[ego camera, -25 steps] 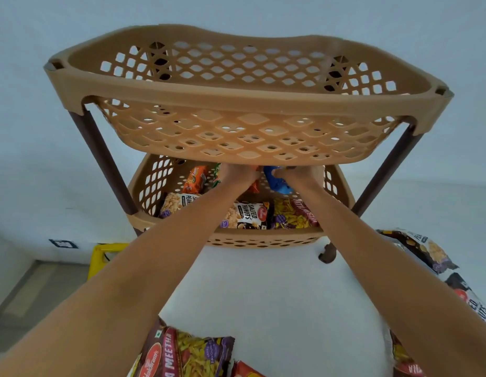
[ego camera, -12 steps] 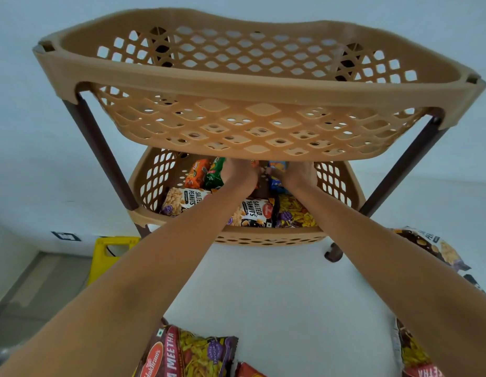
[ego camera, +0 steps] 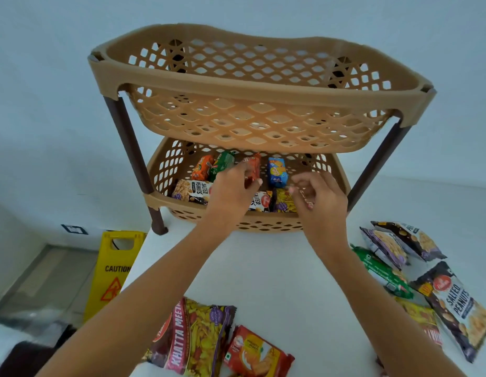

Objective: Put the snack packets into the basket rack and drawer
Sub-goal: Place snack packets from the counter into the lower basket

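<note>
Tan lattice-plastic two-tier basket rack (ego camera: 263, 85) at twelve o'clock; colourful snack packets (ego camera: 198, 190) fill its lower tier. Left hand (ego camera: 231, 194) and right hand (ego camera: 319, 198), fingers loosely curled, hold nothing.

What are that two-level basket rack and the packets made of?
Rack: seemingly moulded plastic, matt tan, with lattice holes; its legs look like dark brown plastic tubes. Packets: glossy printed film, probably plastic or foil laminate, judging by their crinkles and sheen.
</note>
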